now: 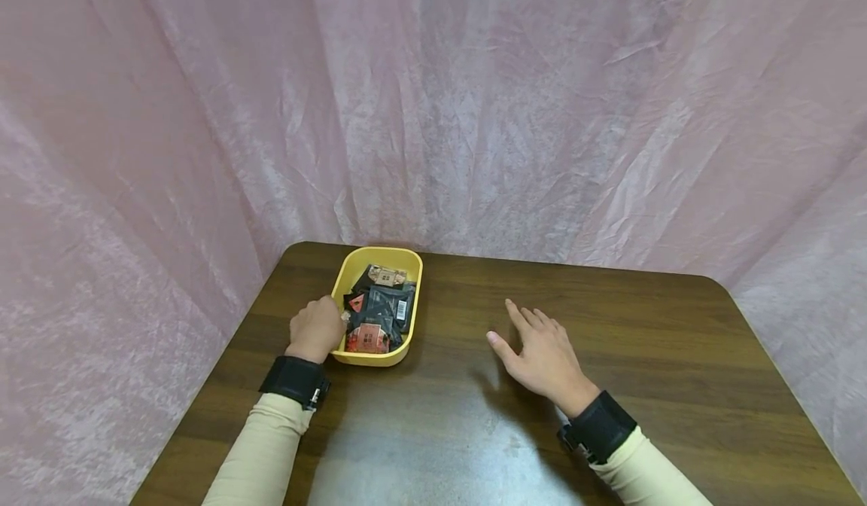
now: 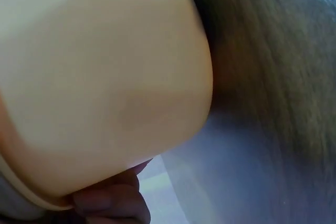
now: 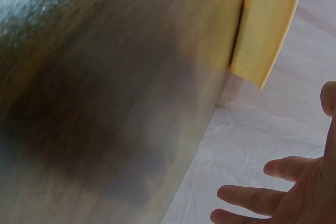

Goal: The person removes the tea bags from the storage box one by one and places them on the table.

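Note:
A yellow plastic basket [image 1: 374, 359] stands at the left part of the table, filled with several dark packets [image 1: 389, 304]. One packet [image 1: 369, 338] bears a reddish label; another packet [image 1: 387, 275] at the back has a beige one. My left hand [image 1: 316, 329] grips the basket's left rim. In the left wrist view the basket wall [image 2: 115, 77] fills much of the picture, with fingers [image 2: 113, 200] bent at its rim. Off to the basket's right, my right hand [image 1: 542, 352] is over the table with fingers spread, holding nothing; the right wrist view shows its extended fingers [image 3: 254, 198].
The dark wooden table [image 1: 643, 340] has rounded far corners and a glossy patch of reflected light near the front. A pink velvety curtain [image 1: 474, 114] hangs behind it and at both sides. Black bands [image 1: 294, 380] circle both wrists.

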Available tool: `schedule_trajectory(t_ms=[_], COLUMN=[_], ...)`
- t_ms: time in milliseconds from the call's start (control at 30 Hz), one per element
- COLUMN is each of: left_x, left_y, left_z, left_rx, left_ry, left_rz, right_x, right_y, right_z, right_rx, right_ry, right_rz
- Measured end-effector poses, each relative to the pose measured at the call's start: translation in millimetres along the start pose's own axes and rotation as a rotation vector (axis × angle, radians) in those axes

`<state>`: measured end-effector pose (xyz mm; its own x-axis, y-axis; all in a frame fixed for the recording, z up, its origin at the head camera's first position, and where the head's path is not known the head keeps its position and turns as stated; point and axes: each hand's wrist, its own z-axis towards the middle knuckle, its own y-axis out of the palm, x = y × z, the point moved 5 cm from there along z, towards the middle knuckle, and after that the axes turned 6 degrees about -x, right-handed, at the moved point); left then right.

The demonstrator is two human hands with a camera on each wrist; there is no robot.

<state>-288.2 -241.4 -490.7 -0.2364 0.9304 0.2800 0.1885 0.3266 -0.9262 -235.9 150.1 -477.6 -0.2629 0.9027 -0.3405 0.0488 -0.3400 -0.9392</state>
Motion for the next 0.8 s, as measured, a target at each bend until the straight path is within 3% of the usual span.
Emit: schedule_trajectory(t_ms=[367, 800], left_x=[-3.0, -2.9], left_y=[2.8, 6.0], left_z=[2.2, 7.9], left_rx=[0.010, 0.025], left_ry=[-0.009, 0.001], left_rz=[-0.040, -0.065], right_x=[-8.4, -55.4], right_y=[0.6, -8.2], right_z=[5.3, 30.6], right_rx=[-0.009, 0.001], right_ry=[-0.018, -0.138], right_rz=[0.003, 0.016])
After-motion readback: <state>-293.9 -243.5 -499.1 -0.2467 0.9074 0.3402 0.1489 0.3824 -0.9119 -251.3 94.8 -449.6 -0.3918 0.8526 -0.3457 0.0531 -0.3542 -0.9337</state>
